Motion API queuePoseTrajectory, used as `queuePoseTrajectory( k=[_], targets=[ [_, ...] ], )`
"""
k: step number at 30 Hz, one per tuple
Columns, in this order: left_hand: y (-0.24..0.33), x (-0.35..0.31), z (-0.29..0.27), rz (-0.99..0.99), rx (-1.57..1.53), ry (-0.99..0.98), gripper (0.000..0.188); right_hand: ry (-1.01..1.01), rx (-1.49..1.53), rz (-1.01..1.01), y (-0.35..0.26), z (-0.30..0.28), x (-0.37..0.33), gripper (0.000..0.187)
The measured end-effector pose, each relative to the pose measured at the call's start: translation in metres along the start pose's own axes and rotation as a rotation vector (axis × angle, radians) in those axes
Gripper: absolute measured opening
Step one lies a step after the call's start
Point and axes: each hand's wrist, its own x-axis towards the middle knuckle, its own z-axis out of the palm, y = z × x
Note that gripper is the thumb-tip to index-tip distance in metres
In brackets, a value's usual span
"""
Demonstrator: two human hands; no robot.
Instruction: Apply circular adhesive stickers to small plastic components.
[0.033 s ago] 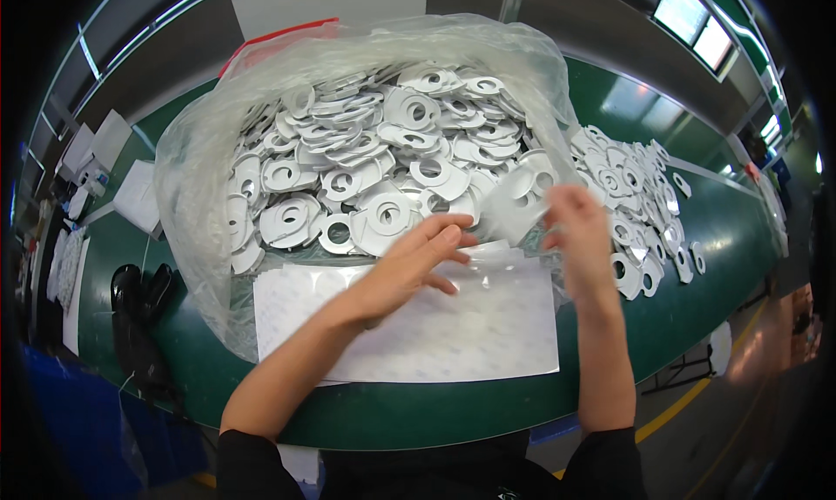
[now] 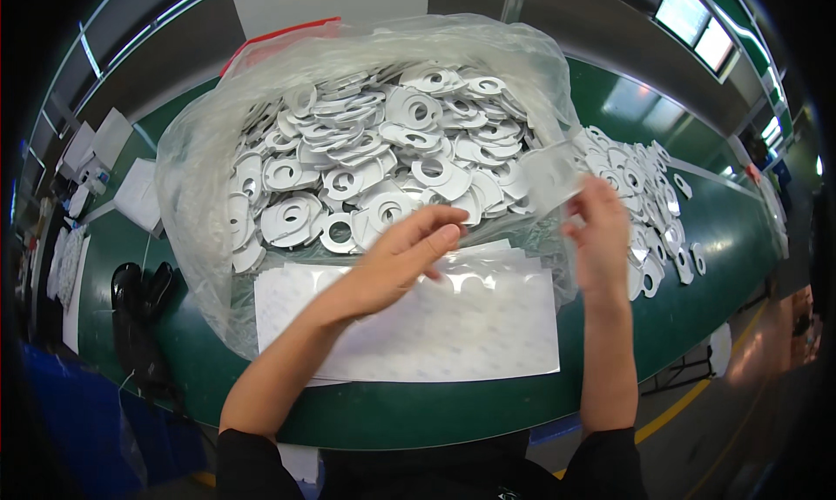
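right hand (image 2: 598, 230): thumb and fingers pinch the edge of 1 see-through film (image 2: 549, 178).
see-through film: up and to the left of those fingertips, by the right side of the clear bag (image 2: 193, 169) of white ring parts (image 2: 401, 102); it is blurry, so i can't tell its long way.
left hand (image 2: 405, 256): farther from the film, above the white sheets (image 2: 435, 343), fingers a bit apart, nothing seen in them.
white sheets: long side goes left to right.

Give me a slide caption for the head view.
Left hand over white sheets, right hand near a plastic bag of white parts.
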Motion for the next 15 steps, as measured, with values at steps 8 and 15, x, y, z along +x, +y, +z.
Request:
queuePoseTrajectory(
  k=[8, 15],
  targets=[
    [-0.014, -0.002, -0.016, 0.122, 1.355, 0.575, 0.042, 0.158, 0.08, -0.064, -0.012, -0.002, 0.004, 0.031],
    [-0.012, 0.0, -0.011, -0.022, 1.323, 0.495, 0.061, -0.931, -0.93, -0.426, 0.02, 0.04, -0.061, 0.026]
  ],
)
